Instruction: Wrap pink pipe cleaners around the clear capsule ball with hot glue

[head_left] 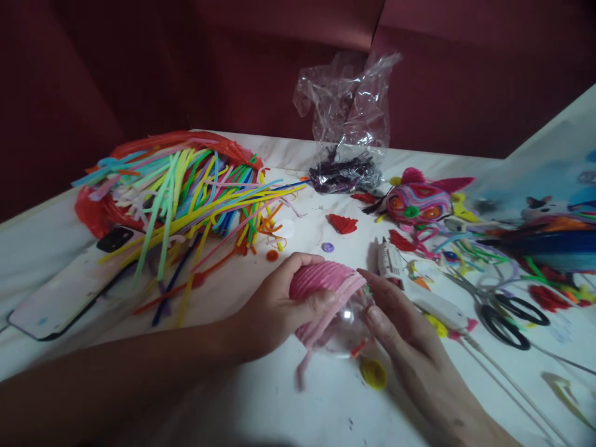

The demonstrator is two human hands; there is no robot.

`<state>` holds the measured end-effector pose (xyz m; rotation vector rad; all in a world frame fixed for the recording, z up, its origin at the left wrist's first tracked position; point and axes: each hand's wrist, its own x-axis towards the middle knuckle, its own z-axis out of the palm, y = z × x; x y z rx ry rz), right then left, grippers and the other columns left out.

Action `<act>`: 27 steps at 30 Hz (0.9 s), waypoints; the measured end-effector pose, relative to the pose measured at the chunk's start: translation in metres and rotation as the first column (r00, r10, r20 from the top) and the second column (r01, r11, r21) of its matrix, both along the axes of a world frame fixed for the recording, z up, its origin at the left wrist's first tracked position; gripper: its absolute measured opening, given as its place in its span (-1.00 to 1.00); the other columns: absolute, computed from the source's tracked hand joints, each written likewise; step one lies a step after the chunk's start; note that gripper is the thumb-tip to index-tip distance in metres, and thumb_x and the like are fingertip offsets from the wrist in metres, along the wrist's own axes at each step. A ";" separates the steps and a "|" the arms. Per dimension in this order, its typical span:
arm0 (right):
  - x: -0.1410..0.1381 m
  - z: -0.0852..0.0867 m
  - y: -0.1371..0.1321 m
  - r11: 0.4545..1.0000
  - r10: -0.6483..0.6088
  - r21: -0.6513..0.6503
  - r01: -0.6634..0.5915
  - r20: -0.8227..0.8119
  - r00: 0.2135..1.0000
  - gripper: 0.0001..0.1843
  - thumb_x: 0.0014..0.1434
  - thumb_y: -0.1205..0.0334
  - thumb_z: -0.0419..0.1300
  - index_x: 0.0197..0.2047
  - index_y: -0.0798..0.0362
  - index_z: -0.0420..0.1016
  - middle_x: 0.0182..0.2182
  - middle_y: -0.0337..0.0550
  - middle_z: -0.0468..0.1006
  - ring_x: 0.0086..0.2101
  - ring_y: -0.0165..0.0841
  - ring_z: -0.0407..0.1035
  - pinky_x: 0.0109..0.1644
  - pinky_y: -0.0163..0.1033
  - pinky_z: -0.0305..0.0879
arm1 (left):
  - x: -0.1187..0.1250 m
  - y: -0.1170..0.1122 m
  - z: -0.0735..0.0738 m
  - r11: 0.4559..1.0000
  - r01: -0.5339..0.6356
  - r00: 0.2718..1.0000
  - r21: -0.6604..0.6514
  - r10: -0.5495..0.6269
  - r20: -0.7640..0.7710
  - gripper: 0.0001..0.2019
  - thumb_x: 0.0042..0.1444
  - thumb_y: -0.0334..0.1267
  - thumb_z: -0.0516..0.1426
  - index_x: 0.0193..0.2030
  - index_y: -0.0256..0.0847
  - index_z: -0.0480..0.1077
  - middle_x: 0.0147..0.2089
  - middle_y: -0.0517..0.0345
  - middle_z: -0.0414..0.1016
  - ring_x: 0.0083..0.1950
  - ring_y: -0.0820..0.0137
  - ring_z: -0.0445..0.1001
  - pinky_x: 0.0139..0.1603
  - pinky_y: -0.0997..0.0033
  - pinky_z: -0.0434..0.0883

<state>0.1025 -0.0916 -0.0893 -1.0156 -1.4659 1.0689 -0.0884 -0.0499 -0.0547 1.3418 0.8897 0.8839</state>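
Between my hands is a clear plastic ball [347, 332], partly covered by rows of pink pipe cleaners [321, 273]. My left hand [277, 304] grips the pink-covered side, with its thumb pressed on the front edge of the rows. A loose pink pipe cleaner end [302, 369] hangs below. My right hand [400, 326] holds the bare, see-through side, its thumb and fingers around the rim; some fingertips are hidden behind it. Right beside the ball lies a yellow coiled disc [374, 374]. A small red-orange piece [358, 349] shows at the ball's lower edge.
Pipe cleaners in many colours [186, 186] spill from a red bag at left, beside a phone [74, 279]. A clear bag [351, 118] with dark strands stands behind. To the right are a pink mask-like craft piece [423, 202], a white glue gun [437, 307] and black-handled scissors [505, 320].
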 end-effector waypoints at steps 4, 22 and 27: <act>0.000 0.009 0.010 0.997 0.045 -0.057 -0.047 -0.038 0.998 -0.36 0.36 -0.28 0.27 0.14 0.12 0.29 0.03 -0.05 0.21 0.01 -0.29 0.20 -0.01 -0.50 0.35 | -0.006 0.007 -0.001 0.992 0.117 0.993 -0.047 -0.116 0.038 -0.46 0.08 -0.03 0.15 0.16 -0.23 0.22 0.12 -0.07 0.38 0.12 0.12 0.35 0.06 0.18 0.31; -0.004 0.030 0.005 0.869 -0.183 0.473 -0.144 0.578 0.795 -0.42 0.56 -0.19 -0.07 0.38 0.01 -0.12 0.19 -0.06 -0.10 0.19 -0.21 -0.16 0.33 -0.17 -0.14 | 0.002 -0.001 0.012 0.961 -0.161 0.966 -0.226 0.201 0.165 -0.49 -0.11 -0.23 0.24 0.04 -0.25 0.31 -0.03 0.00 0.47 0.05 0.13 0.39 0.00 0.24 0.33; -0.002 0.026 0.015 0.880 -0.189 0.445 -0.167 0.649 0.737 -0.31 0.55 -0.17 -0.08 0.42 0.17 -0.20 0.21 -0.05 -0.14 0.20 -0.34 -0.21 0.29 -0.36 -0.19 | 0.004 -0.009 0.014 0.955 -0.135 0.951 -0.263 0.200 0.237 -0.46 -0.06 -0.23 0.25 0.08 -0.29 0.24 -0.04 -0.05 0.45 0.07 0.13 0.39 0.01 0.24 0.33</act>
